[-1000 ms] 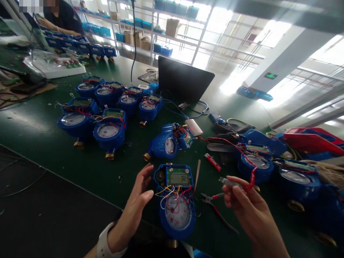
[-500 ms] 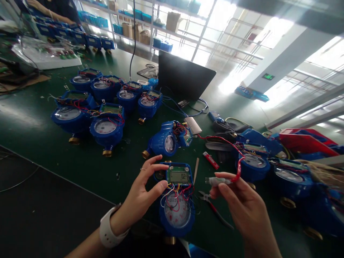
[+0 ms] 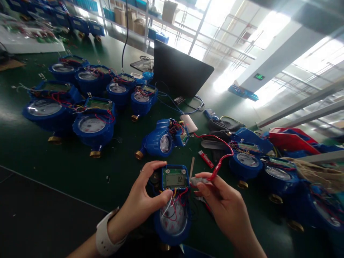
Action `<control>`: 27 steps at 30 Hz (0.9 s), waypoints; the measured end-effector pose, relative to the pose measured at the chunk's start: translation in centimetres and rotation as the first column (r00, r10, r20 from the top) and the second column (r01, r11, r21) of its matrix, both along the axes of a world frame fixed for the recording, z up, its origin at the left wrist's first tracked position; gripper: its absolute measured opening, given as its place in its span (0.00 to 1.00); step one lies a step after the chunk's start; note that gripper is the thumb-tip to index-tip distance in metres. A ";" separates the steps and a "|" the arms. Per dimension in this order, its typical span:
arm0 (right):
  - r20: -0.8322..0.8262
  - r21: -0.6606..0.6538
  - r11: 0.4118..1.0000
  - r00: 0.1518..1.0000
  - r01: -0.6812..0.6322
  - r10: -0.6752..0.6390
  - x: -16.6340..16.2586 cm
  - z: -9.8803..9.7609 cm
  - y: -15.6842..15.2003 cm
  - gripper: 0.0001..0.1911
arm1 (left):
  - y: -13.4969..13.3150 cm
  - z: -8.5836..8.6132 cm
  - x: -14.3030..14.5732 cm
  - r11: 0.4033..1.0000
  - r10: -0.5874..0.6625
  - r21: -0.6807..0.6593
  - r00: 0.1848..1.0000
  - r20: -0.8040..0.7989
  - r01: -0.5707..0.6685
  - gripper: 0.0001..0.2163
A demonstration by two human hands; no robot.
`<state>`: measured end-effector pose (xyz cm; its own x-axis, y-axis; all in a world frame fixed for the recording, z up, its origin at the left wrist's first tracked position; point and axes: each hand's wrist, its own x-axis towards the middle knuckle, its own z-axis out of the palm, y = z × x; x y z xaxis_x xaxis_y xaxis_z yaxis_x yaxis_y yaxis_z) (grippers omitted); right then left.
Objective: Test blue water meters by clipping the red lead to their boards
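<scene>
A blue water meter [image 3: 172, 218] with its lid off stands in front of me. Its small display [image 3: 174, 179] shows digits, and loose coloured wires hang over the dial. My left hand [image 3: 149, 190] grips the display housing by its left side, index finger on the top edge and thumb at the lower edge. Between thumb and fingers, my right hand [image 3: 219, 200] holds a grey-wrapped pin connector [image 3: 199, 181] at the housing's right edge; whether its pins touch the board is hidden. A twisted red cable [image 3: 224, 157] runs from it to a white box [image 3: 189, 123] beside another tilted meter [image 3: 159, 141].
Several open water meters [image 3: 92, 125] stand at the left, others [image 3: 245, 161] at the right. A laptop [image 3: 180, 70] is behind. A red battery-like cylinder [image 3: 206, 159], a thin flat stick [image 3: 192, 167] and partly covered pliers [image 3: 205, 204] lie near my right hand.
My right hand has brought the connector left, up to the display housing. My left hand has closed from hovering fingers onto the housing. The view has shifted slightly.
</scene>
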<state>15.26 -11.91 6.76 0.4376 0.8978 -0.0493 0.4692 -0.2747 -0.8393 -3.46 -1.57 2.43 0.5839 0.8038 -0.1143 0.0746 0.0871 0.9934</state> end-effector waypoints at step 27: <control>0.307 -0.068 0.984 0.935 -0.165 0.178 0.5 1.3 0.8 0.07 | -0.2 -0.8 0.1 1.000 0.014 0.001 0.997 0.078 -0.014 0.20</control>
<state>15.77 -11.13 8.08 0.2765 0.9606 0.0270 0.7479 -0.1975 -0.6337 -3.33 -1.79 1.64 0.5795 0.8123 -0.0670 -0.0047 0.0855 0.9963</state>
